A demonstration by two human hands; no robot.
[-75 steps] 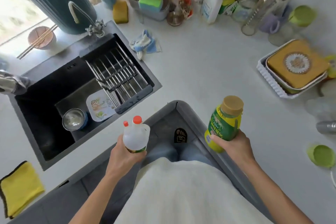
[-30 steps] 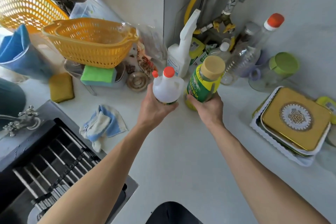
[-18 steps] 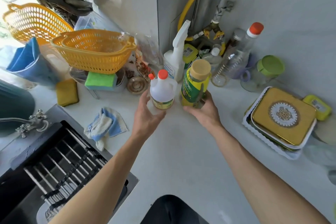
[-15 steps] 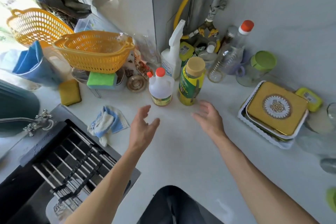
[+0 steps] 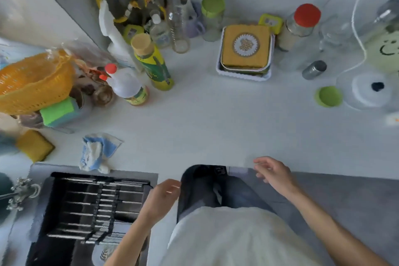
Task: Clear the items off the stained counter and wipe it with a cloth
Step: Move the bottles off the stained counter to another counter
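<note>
While bottles (image 5: 155, 64) crowd wall, cloth (image 5: 98, 153) beside sink (image 5: 92, 211)

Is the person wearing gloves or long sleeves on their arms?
No gloves. Both the left hand and the right hand are bare, and both forearms are uncovered, with no watch, rings or bracelets visible. The person wears a white top and dark trousers.

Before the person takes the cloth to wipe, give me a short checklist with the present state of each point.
1. Left hand free: ok, holds nothing.
2. Right hand free: ok, holds nothing.
3. Blue-and-white cloth within reach: ok, near the sink rim.
4. White jug and green bottle set aside: ok, upright at the back.
5. Counter middle bare: ok.
6. Green lid moved: not ok.
7. Stain located: cannot tell.
</note>
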